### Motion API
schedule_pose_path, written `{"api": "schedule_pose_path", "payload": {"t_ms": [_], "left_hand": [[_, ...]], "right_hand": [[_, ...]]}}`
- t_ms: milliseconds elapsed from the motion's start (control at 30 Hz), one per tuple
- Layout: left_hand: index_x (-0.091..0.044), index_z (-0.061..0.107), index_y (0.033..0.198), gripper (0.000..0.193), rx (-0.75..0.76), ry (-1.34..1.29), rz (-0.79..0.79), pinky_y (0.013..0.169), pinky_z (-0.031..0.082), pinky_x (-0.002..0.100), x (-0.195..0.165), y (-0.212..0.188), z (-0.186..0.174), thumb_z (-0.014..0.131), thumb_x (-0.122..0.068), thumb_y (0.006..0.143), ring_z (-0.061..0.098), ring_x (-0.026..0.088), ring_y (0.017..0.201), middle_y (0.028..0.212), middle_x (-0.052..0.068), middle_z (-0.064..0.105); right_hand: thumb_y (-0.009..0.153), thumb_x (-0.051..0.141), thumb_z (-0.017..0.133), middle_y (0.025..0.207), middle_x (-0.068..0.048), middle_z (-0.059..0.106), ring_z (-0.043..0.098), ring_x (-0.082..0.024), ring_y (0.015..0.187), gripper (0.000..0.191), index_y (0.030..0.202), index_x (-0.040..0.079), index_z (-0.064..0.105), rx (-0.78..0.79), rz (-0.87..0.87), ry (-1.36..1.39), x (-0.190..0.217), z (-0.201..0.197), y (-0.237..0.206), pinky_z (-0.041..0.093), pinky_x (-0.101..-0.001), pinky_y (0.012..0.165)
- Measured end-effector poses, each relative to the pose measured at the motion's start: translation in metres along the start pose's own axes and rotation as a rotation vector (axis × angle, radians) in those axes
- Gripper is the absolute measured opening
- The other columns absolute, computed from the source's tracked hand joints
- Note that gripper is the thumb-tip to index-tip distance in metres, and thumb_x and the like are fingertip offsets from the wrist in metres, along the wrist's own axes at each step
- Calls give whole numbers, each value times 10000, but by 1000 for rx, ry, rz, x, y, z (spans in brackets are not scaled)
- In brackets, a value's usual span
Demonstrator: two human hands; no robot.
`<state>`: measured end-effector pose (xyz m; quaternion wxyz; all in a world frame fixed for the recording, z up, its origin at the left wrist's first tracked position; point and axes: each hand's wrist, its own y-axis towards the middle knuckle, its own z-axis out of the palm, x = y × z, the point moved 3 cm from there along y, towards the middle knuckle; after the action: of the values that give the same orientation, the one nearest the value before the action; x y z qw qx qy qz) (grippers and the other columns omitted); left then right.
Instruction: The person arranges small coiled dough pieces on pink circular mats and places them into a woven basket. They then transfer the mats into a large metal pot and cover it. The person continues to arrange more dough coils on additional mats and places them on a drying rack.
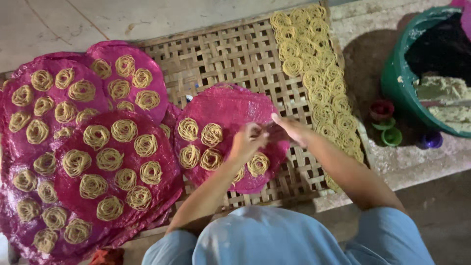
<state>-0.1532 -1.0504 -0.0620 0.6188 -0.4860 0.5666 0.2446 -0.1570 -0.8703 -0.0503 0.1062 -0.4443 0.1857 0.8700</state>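
We look down on a woven bamboo mat (235,59) lying on a pale concrete floor (122,17). Near its front edge sits a round pink disc (230,110), flat, with no clear long axis, bearing noodle coils (211,135). Our left hand (248,142) pinches a coil on it; our right hand (289,128) rests beside, grip unclear. A green tub (395,81) stands beyond the mat's right edge.

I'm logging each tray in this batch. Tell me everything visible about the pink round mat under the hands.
The pink round mat looks woven and glossy. It lies flat on the bamboo lattice tray, its left edge meeting other pink mats. Seven or so pale noodle coils sit on its lower half. The left hand and right hand hover over it.
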Motion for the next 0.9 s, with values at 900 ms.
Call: {"api": "schedule_pose_path", "payload": {"t_ms": [900], "left_hand": [[-67,598,1161,341,-44,408,-103,500,551,261,16,-21,-60,677,-301,926,684,191,645,925,119,730]], "right_hand": [[1109,356,440,1165,-78,732,706,-219,939,376,1235,105,690,-1891,-959,-2044,-7,-6,1,547,-383,887]]}}
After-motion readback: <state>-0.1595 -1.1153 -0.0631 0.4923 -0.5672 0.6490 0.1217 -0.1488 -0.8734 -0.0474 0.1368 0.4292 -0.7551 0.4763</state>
